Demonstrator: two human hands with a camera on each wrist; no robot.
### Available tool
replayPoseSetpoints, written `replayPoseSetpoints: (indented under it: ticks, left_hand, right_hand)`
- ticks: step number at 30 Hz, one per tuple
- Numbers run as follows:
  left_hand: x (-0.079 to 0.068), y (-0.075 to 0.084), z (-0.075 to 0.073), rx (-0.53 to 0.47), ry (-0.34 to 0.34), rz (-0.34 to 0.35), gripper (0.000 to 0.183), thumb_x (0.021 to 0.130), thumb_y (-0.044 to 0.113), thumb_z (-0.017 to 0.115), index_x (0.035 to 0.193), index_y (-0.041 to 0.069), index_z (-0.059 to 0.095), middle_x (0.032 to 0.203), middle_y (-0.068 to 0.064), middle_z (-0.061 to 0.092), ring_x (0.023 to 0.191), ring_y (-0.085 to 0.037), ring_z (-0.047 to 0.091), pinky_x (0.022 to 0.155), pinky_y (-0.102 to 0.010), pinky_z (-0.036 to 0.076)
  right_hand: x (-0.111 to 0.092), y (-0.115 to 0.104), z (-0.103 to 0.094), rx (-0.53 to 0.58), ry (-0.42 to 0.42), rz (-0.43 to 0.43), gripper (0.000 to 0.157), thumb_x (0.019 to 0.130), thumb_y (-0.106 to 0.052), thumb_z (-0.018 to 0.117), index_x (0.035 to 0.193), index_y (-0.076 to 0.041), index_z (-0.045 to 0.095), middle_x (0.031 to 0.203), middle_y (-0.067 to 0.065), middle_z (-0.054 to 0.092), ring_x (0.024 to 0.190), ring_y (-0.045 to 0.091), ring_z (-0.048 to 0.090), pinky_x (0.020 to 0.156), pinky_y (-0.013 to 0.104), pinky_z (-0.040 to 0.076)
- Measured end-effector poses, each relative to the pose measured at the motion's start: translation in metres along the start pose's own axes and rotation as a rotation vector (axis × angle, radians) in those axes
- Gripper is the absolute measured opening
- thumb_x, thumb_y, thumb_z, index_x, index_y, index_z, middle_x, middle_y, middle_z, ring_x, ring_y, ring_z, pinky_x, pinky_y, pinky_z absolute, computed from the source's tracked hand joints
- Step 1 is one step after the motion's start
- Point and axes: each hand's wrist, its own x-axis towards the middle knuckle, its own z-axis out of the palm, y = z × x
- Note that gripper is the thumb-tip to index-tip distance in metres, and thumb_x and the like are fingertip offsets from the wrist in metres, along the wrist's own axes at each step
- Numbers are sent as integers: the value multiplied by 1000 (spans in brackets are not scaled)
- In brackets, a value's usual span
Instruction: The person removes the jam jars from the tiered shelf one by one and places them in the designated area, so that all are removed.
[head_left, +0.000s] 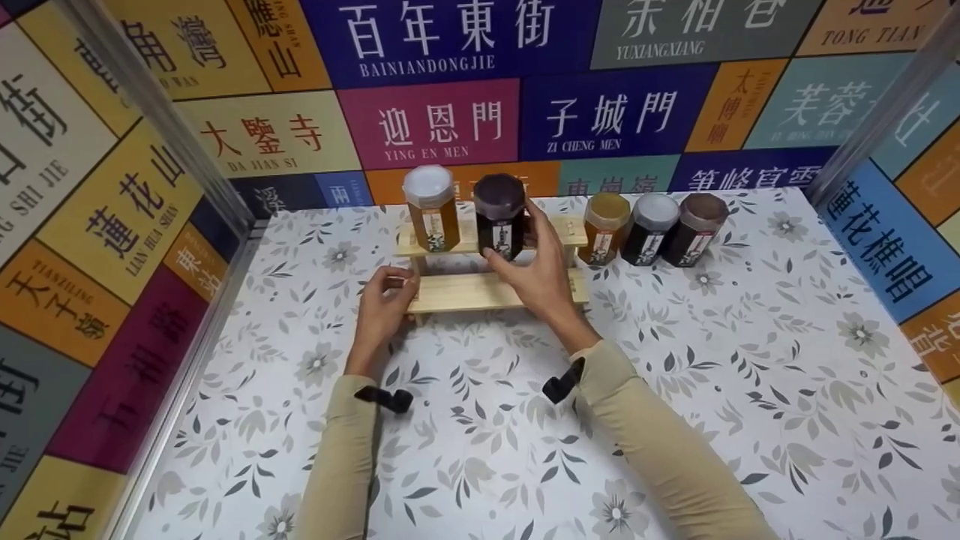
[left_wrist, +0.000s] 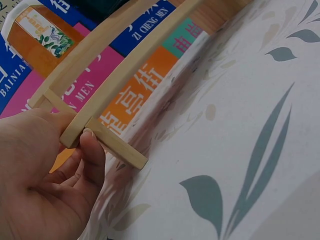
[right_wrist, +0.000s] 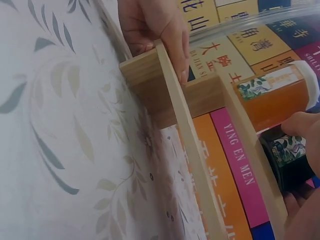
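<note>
Head view shows us both hands at work on a rack point(head_left: 457, 294) of pale wood, which has a lower step and a raised upper step behind it. Our right hand point(head_left: 544, 271) has its grip around a dark jar point(head_left: 501, 214), thumb in front and fingers along the far side; the jar is upright at the middle of the upper step, though we cannot tell whether its base bears fully on the wood. Our left hand point(head_left: 384, 301) has its grip pinched on the left end of the lower step, as the left wrist view confirms. Left of the dark jar, and apart from it, an amber jar point(head_left: 433, 214) stands on the upper step. Just right of the rack, on the flower-patterned tabletop point(head_left: 750, 420), we see a tan-lidded jar point(head_left: 604, 231), a grey-lidded jar point(head_left: 651, 231) and a brown-lidded jar point(head_left: 697, 231) in a close row. Behind them rises a wall point(head_left: 442, 120) of coloured, lettered panels.
</note>
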Motion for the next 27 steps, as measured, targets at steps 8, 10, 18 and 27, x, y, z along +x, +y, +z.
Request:
replayPoseSetpoints:
  ticks: [8, 10, 18, 27]
  left_hand:
    - [-1, 0, -3, -51, -16, 3, 27, 105, 27, 73, 123, 8, 68, 116, -16, 70, 90, -23, 69, 55, -34, 61]
    - [0, 0, -2, -40, -11, 1, 27, 105, 27, 74, 123, 8, 68, 117, -16, 70, 93, -22, 69, 56, -32, 61]
    - [0, 0, -2, -9, 11, 5, 26, 105, 27, 74, 121, 8, 69, 120, -15, 72, 109, -25, 67, 62, -24, 57]
    - [-2, 0, 1, -15, -2, -4, 26, 105, 29, 74, 122, 10, 69, 118, -16, 71, 95, -24, 68, 56, -31, 59]
  right_hand:
    - [-21, 5, -28, 79, 15, 19, 89, 81, -26, 98, 158, -21, 53, 146, 12, 66, 134, 28, 64, 117, 45, 52]
    - [-26, 9, -37, 97, 22, 12, 90, 81, -25, 99, 158, -21, 52, 148, 11, 65, 135, 28, 64, 116, 47, 53]
    - [-38, 28, -84, 56, 101, -32, 86, 81, -17, 98, 155, -18, 56, 138, 7, 68, 124, 19, 65, 110, 47, 56]
    - [-46, 32, -130, -44, 201, 91, 79, 84, -6, 92, 152, -5, 53, 131, 17, 64, 116, 19, 60, 108, 57, 55]
